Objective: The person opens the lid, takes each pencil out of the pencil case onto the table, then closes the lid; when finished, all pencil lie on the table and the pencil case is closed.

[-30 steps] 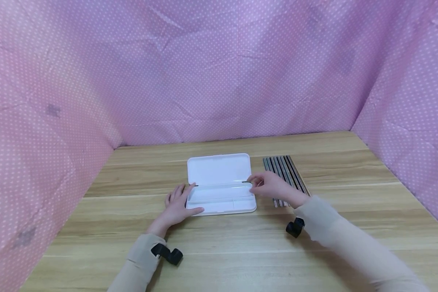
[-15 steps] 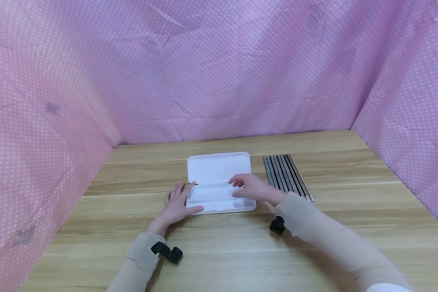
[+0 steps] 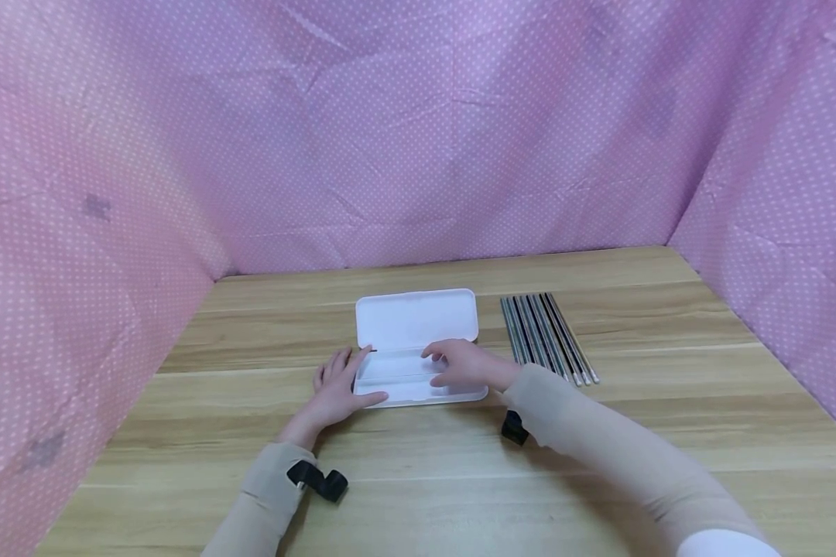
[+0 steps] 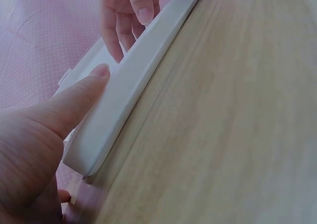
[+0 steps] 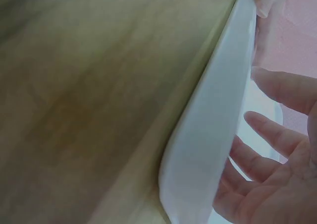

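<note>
A white pencil case lies on the table with its lid folded back. My left hand spans the case's left end, its index finger at the hinge and its thumb resting on the front rim. In the left wrist view, that thumb lies nearly straight over the white wall. My right hand is over the right part of the case's bottom half, fingers loosely bent and apart. The right wrist view shows nothing between the right fingers. Part of the case's interior is hidden by this hand.
Several pencils, dark and silvery, lie side by side right of the case, partly behind the right wrist. The wooden table ends at a pink dotted cloth at the back and sides.
My right hand has moved left, from the case's right edge beside the pencils to over its interior. My left hand stays at the left end.
</note>
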Tool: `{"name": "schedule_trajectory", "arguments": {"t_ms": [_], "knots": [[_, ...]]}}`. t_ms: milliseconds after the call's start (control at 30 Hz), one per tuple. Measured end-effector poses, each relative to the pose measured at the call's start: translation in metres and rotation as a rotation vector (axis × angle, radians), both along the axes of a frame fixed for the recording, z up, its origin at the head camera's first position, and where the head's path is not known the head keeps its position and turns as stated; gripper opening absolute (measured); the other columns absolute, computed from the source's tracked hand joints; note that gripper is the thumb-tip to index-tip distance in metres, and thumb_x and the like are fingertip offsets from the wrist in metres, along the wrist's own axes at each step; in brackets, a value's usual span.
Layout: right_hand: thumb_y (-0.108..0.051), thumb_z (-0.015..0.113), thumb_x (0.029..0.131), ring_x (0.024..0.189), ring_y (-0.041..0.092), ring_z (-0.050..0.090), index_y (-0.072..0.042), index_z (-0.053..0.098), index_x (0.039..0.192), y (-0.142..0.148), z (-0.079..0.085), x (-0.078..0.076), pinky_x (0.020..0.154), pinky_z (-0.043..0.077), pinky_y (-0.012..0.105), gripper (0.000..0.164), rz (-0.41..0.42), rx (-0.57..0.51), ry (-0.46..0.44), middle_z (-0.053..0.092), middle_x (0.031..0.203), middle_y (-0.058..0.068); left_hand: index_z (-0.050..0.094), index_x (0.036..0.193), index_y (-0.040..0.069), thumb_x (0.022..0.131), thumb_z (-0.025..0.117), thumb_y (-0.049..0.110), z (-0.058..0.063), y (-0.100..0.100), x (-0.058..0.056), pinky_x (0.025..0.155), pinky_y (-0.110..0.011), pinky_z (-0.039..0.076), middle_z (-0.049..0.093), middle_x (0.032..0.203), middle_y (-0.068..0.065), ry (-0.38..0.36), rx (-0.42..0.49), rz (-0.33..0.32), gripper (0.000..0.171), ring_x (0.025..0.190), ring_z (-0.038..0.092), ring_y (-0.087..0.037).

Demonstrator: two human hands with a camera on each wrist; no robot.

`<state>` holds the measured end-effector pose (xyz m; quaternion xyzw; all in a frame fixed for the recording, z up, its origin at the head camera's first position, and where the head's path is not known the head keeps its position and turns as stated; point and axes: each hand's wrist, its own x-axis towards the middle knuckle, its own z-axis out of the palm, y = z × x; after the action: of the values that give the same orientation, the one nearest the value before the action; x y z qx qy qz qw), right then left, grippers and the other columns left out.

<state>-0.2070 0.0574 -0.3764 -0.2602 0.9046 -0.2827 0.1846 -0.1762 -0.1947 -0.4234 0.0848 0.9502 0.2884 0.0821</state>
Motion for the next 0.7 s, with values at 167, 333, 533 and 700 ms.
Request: {"name": "schedule_trajectory", "arguments": {"t_ms": [167, 333, 533, 700], "knots": [[-0.014, 0.072, 0.083, 0.106, 0.023, 0.055, -0.006, 0.059, 0.125, -0.002, 0.000, -0.005, 0.097, 0.044, 0.039, 0.044, 0.037, 0.023, 0.024, 0.062, 0.117, 0.011, 0.025, 0.150, 0.019, 0.079, 0.071, 0.051, 0.000, 0.000, 0.000, 0.107, -0.062, -0.003, 0.011, 0.154, -0.026, 0.003, 0.007, -0.003, 0.091, 0.141, 0.002, -0.046], [-0.014, 0.071, 0.084, 0.101, 0.021, 0.054, -0.008, 0.058, 0.127, -0.004, 0.000, -0.010, 0.094, 0.044, 0.038, 0.045, 0.134, 0.064, 0.022, 0.061, 0.116, 0.008, 0.024, 0.150, 0.019, 0.079, 0.070, 0.052, 0.000, -0.001, 0.002, 0.107, -0.063, -0.003, 0.011, 0.154, -0.027, 0.009, -0.001, -0.006, 0.091, 0.140, 0.003, -0.047], [-0.007, 0.067, 0.086, 0.101, 0.018, 0.057, -0.011, 0.059, 0.124, -0.007, 0.001, -0.015, 0.094, 0.045, 0.036, 0.039, 0.196, 0.084, -0.015, 0.062, 0.110, 0.004, 0.025, 0.150, 0.019, 0.079, 0.071, 0.051, 0.001, 0.000, 0.002, 0.107, -0.063, -0.003, 0.011, 0.153, -0.027, 0.008, -0.001, 0.000, 0.091, 0.140, 0.004, -0.047], [-0.002, 0.063, 0.088, 0.098, 0.016, 0.057, -0.011, 0.062, 0.121, -0.006, 0.002, -0.020, 0.093, 0.046, 0.034, 0.034, 0.234, 0.094, -0.044, 0.062, 0.101, 0.001, 0.025, 0.150, 0.019, 0.079, 0.071, 0.050, 0.001, 0.001, 0.001, 0.107, -0.063, -0.002, 0.011, 0.153, -0.027, 0.006, -0.001, -0.001, 0.090, 0.140, 0.004, -0.047]]}}
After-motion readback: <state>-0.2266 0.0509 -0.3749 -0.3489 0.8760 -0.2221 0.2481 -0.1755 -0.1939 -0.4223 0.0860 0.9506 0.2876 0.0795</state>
